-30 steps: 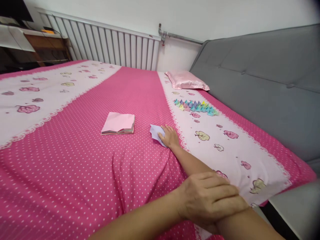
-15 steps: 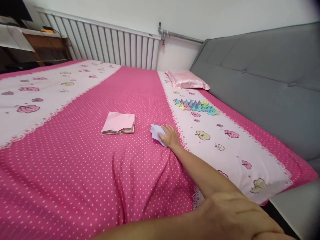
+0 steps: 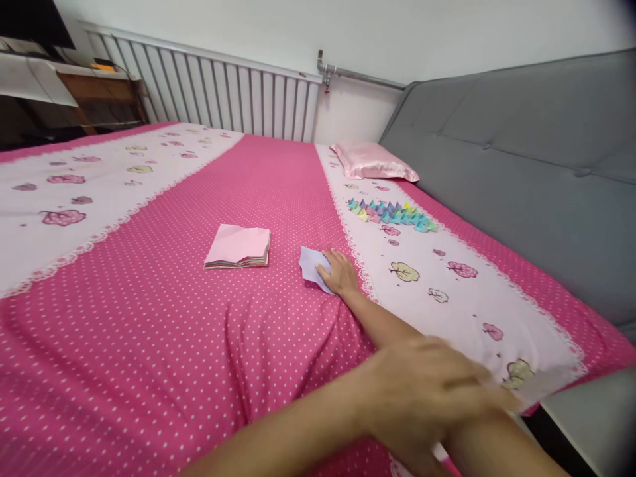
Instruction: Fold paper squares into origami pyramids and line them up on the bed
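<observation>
Left hand [image 3: 424,391] blurred over right forearm, fingers extended, grip can't tell. Right hand [image 3: 342,272] open, flat on purple paper [image 3: 311,262] on bed [image 3: 163,331]. Paper stack [image 3: 238,243] left of it; folded papers [image 3: 392,213], then pillow [image 3: 372,161] beyond.

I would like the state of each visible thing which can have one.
Purple paper: uneven-edged, partly covered
Right hand: on that paper
Left hand: blurred, over the right forearm
Paper stack: pink on top, edges wavy
Folded paper pieces: set close together
Pillow: lying flat
Bedspread: spread, wrinkled near arms
Monitor: screen dark
</observation>
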`<state>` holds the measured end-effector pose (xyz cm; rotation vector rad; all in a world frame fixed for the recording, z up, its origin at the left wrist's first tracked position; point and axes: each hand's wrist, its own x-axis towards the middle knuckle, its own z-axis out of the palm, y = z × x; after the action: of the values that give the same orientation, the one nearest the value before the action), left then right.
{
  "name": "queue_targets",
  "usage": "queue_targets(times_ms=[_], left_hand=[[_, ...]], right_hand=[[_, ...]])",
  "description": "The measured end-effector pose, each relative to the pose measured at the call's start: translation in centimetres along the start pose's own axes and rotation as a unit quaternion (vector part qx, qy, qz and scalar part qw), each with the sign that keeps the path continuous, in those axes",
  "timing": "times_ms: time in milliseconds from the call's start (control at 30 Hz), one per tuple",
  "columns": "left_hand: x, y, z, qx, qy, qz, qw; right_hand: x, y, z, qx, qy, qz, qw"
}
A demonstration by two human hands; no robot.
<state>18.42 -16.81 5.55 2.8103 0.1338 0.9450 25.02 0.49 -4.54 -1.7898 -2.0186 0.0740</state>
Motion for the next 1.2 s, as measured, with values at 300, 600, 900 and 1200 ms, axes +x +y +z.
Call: queue_targets(times_ms=[300, 600, 900, 1200], left_hand=[[-4.9, -7.8, 0.1, 0.166, -0.01, -0.436, 0.884], [-5.8, -9.2, 0.8, 0.2, -0.108, -0.429, 0.874], [-5.3, -8.4, 0.9, 0.207, -0.195, -0.432, 0.856], [-6.1, -8.3, 2.0, 0.213, -0.19, -0.45, 0.846]], right_hand=[[-0.1, 0.4, -0.4, 0.027, 0.014, -0.009, 1.0], [-0.1, 0.1, -0.6, 0.019, 0.014, -0.009, 1.0], [-0.5, -0.8, -0.2, -0.059, 0.011, -0.032, 0.998], [-0.3, -0.6, -0.1, -0.069, -0.004, -0.034, 0.997]])
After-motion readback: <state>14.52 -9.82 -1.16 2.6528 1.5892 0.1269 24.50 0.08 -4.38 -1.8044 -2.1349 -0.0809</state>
